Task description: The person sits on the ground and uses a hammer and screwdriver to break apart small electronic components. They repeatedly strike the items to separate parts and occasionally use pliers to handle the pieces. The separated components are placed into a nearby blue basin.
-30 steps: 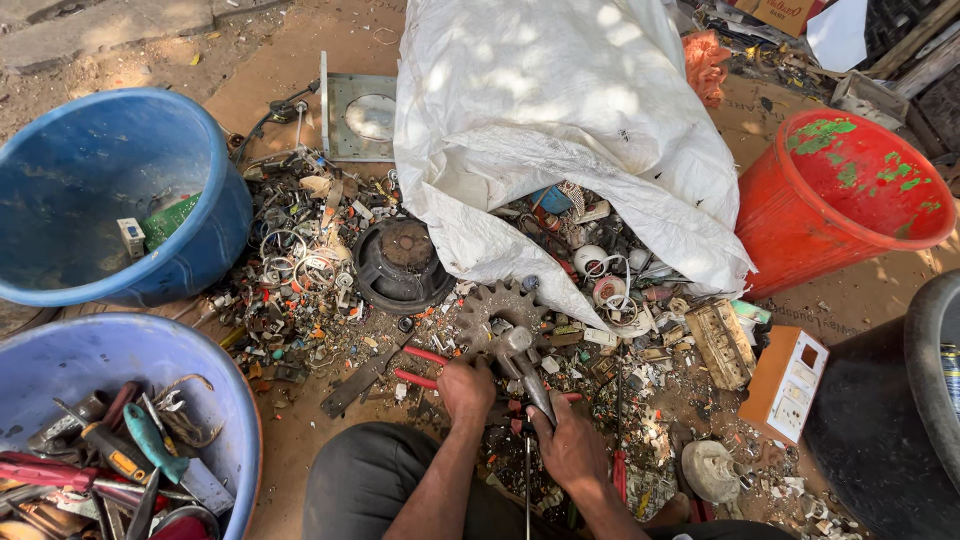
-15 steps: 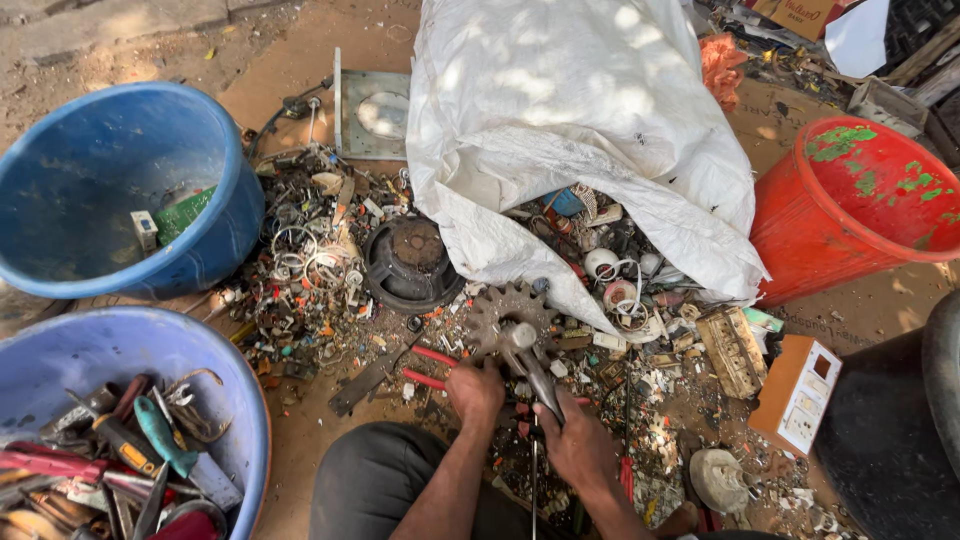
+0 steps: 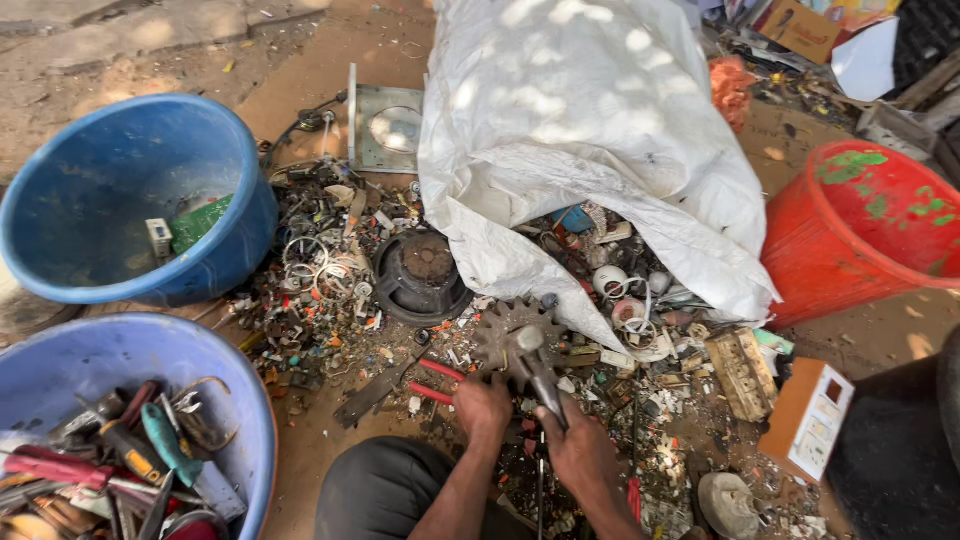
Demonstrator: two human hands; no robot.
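Hammer (image 3: 535,372) is gripped by right hand (image 3: 583,455), head over gear wheel (image 3: 512,336) on the ground scrap; left hand (image 3: 484,407) is clenched beside red-handled pliers (image 3: 437,382). Gear is intact; scrap pile mostly unsorted.

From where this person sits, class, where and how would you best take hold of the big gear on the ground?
Grip the gear by its toothed rim on the far left edge, coming from above. It lies flat, and the hammer in the right hand covers its near side.
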